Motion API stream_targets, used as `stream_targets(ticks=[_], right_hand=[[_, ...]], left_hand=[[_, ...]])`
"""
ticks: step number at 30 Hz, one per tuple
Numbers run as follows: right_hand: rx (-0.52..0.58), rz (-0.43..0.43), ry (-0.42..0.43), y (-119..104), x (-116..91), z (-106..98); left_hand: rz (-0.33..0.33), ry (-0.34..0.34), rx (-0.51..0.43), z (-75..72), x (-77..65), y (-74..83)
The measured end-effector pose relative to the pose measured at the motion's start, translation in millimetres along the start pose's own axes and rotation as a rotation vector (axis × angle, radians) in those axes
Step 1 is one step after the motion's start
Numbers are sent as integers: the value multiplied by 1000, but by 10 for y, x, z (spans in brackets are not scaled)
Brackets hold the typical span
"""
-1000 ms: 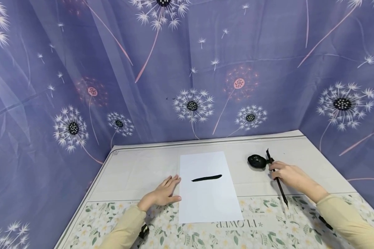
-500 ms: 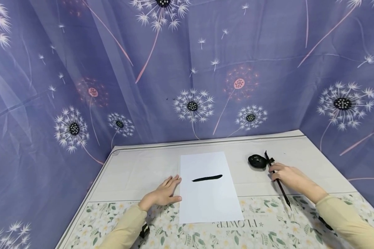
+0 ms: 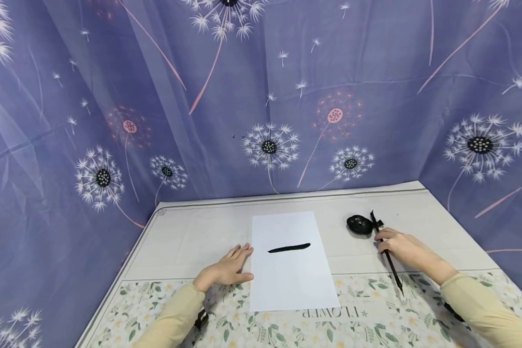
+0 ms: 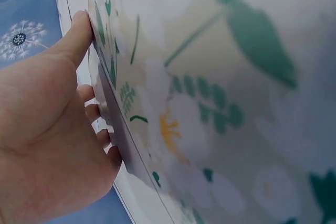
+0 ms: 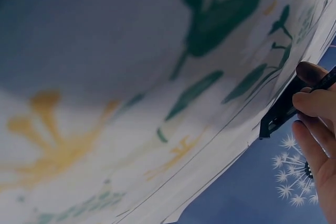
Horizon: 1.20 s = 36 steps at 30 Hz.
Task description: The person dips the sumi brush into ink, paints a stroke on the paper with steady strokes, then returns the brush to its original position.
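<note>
A sheet of white paper (image 3: 293, 285) lies on the table, with one thick black stroke (image 3: 289, 248) across it. Beside its left edge rests my left hand (image 3: 227, 268), fingers spread and fingertips at the paper's border. My right hand (image 3: 403, 246) pinches a slim dark writing brush (image 3: 391, 269) between thumb and fingers, its far end slanting up past a glossy black ink dish (image 3: 359, 225). Whether the brush touches the dish's short side piece, I cannot tell. In the right wrist view, the fingers (image 5: 317, 103) hold the dark shaft; a black shape, perhaps the dish, shows behind.
A white and floral cloth (image 3: 191, 241) covers the table. Purple dandelion curtains (image 3: 209, 159) hang close behind it and at both sides. Dark bands sit under both wrists, partly hidden by the sleeves (image 3: 483, 304).
The brush has shifted slightly in my right hand, its near end swinging a little right and then back. My left hand and the paper have stayed in place.
</note>
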State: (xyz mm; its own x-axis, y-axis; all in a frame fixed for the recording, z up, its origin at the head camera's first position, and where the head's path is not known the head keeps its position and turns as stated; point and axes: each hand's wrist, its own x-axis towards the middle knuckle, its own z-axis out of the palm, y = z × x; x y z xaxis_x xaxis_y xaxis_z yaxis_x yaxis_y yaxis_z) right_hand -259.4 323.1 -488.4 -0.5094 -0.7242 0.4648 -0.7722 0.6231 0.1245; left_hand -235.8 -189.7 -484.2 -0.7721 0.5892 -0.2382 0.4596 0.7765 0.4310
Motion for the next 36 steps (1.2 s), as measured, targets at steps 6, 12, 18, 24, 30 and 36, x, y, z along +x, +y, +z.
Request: stream_targets(ticks=[6,12,18,24,30,36], right_hand=[[-9,-4,17,-4,-15,-23],[-3,29,-29,-17,-19,-44],[-14,69,-64,-33,-21,-56],[-6,70,-59,-64,-15,-86],[54,146,-98,-82,16,-166],[88,198,-59,-48,45,-192]], left_hand=[[1,-34,2,-58,3,53],[-24,-49,15,-78,0,79],[-28,-58,18,-93,5,90],[-35,-67,1,-107,21,103],[-48,-55,-38,-141,37,92],[-69,-3,-110,-178,59,109]])
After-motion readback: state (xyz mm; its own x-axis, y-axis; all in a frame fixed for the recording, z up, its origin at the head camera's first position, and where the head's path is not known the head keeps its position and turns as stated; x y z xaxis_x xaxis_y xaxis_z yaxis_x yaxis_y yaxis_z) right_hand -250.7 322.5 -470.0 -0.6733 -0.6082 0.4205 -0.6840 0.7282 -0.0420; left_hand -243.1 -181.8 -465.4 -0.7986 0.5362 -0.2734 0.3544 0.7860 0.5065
